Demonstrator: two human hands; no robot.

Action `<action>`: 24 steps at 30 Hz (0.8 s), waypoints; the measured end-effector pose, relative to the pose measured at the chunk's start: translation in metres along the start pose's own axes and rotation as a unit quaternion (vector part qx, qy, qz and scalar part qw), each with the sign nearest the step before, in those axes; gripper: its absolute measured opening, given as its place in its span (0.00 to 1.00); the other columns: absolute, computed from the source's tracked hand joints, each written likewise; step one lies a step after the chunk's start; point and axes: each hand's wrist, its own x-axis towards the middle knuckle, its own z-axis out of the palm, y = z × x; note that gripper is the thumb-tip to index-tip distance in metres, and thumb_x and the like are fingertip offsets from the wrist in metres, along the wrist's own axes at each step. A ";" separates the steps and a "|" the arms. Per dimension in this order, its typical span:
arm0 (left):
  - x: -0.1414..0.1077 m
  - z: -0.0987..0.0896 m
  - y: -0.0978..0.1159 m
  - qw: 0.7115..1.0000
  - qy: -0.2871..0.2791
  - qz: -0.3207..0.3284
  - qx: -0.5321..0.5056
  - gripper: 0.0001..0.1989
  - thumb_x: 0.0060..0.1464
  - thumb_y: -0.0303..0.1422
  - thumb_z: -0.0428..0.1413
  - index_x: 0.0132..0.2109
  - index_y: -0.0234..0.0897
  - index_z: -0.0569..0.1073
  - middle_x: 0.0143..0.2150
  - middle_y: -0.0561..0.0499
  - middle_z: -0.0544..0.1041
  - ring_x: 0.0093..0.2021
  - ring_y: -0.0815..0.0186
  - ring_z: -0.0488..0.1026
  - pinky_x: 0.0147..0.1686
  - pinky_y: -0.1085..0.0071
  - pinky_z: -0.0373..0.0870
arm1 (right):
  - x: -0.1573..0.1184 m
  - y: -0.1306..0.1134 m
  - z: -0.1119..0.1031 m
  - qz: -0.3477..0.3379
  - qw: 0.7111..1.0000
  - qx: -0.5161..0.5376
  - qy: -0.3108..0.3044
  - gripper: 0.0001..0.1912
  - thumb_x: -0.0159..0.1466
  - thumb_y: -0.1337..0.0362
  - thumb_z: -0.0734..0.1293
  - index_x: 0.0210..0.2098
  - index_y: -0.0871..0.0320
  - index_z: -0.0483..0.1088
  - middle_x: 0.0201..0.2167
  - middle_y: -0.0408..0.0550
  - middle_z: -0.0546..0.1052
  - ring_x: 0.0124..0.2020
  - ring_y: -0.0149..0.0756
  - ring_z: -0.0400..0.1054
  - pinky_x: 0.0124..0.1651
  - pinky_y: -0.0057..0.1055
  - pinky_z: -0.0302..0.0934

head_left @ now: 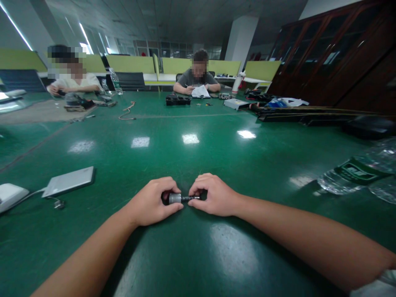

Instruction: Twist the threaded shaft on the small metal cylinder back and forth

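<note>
A small silver metal cylinder (pixel 175 198) with a thin dark shaft (pixel 185 199) lies level just above or on the green table (pixel 185 161), near the middle of the view. My left hand (pixel 156 201) is closed round the cylinder, thumb below and fingers above. The thumb and fingertips of my right hand (pixel 213 194) pinch the shaft's right end. Between the two hands a short stretch of the shaft shows. Whether the cylinder touches the tabletop is hard to tell.
A silver flat device (pixel 68 181) with a cable and a white adapter (pixel 11 196) lie left. Clear bottles (pixel 349 175) lie right. Across the table sit two people (pixel 198 78) (pixel 74 80), with a black tray (pixel 178 100), a grey box (pixel 236 103) and dark long parts (pixel 284 114).
</note>
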 end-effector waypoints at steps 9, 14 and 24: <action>0.000 -0.001 -0.001 1.000 0.001 0.001 0.007 0.08 0.51 0.33 0.62 0.37 0.36 0.72 0.32 0.52 0.72 0.33 0.65 0.69 0.34 0.70 0.63 | -0.001 -0.001 -0.001 0.004 1.000 0.002 -0.003 0.04 0.54 0.67 0.73 0.29 0.58 0.75 0.24 0.41 0.75 0.29 0.31 0.68 0.41 0.31 0.58; 0.000 -0.002 -0.001 1.000 0.003 -0.004 0.008 0.08 0.50 0.33 0.62 0.36 0.35 0.73 0.32 0.52 0.71 0.32 0.65 0.69 0.33 0.71 0.62 | -0.002 -0.001 -0.001 0.007 1.000 0.001 -0.006 0.04 0.54 0.67 0.74 0.29 0.59 0.75 0.24 0.41 0.75 0.30 0.31 0.68 0.42 0.32 0.58; -0.001 -0.003 -0.003 1.000 0.006 -0.008 0.012 0.08 0.51 0.33 0.62 0.36 0.36 0.72 0.31 0.52 0.71 0.31 0.66 0.68 0.33 0.71 0.62 | -0.002 -0.001 -0.001 0.034 0.999 -0.013 0.007 0.03 0.54 0.67 0.73 0.28 0.58 0.75 0.23 0.41 0.74 0.28 0.30 0.67 0.39 0.30 0.57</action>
